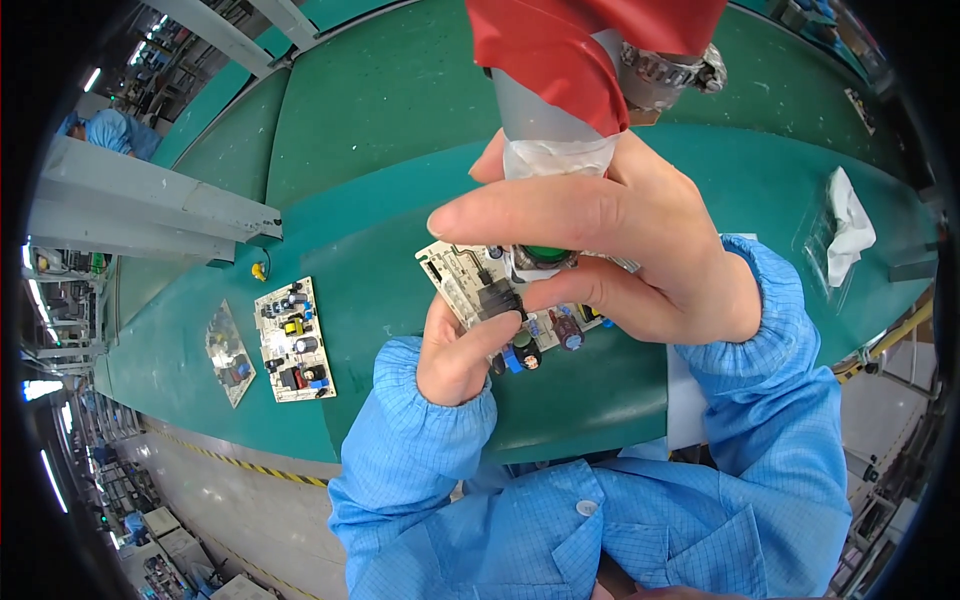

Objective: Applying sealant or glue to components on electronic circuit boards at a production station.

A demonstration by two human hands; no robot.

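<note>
My left hand [455, 355] grips a pale circuit board [448, 268] by its near left edge, thumb on top, above the green work surface. Dark, blue and maroon components stand out from the board. From above hangs a grey tube [548, 112] wrapped in red tape and whitish film, with a metal hose clamp beside it. My right hand [650, 220] is closed around the tube's lower end, index finger across its front. The right thumb reaches toward a black part on the board. A green, rounded piece [545, 254] shows under the fingers. My right hand hides much of the board.
Another populated circuit board [290, 345] lies to the left, beside a triangular-looking board piece [230, 355]. A small yellow component [260, 270] is farther back. White crumpled paper [850, 230] rests on clear plastic at right. A grey metal beam [150, 190] juts in from the left.
</note>
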